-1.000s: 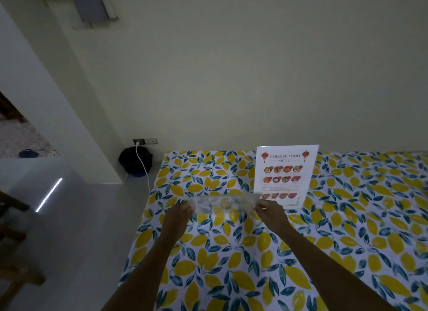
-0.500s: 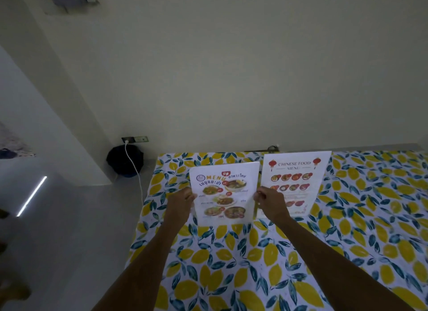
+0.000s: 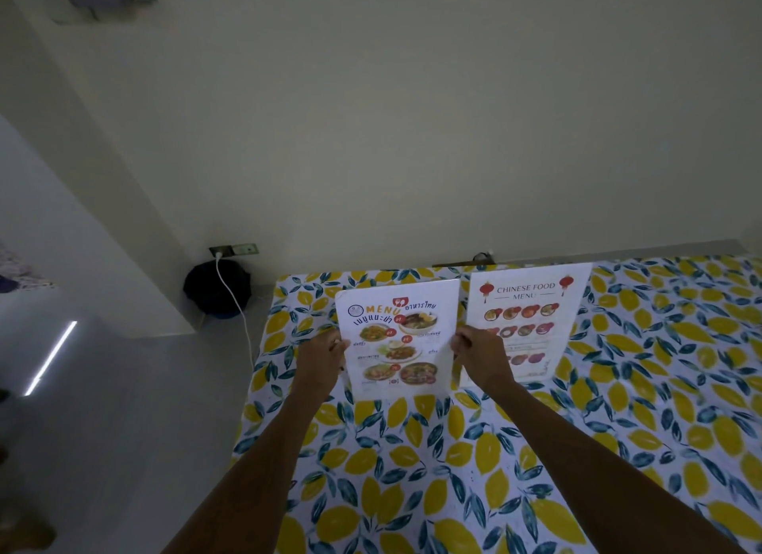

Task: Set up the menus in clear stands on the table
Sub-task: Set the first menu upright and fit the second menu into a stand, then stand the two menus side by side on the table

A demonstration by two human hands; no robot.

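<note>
Both forearms reach forward over the table (image 3: 412, 471), which is covered in a lemon-print cloth. The left hand (image 3: 319, 362) pinches the left edge of the Thai menu (image 3: 398, 339) and the right hand (image 3: 480, 357) its right edge, fingers closed on the sheet, holding it upright. Just right of the Thai menu, the Chinese food menu (image 3: 532, 306) stands tilted back, partly behind the right hand.

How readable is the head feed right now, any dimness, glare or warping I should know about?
Head view: dim overall, arms dark; both menus legible, the Thai menu and the Chinese food menu titles sharp; wide-angle lens bends the wall edges; one bright streak reflects on the floor at left.
</note>
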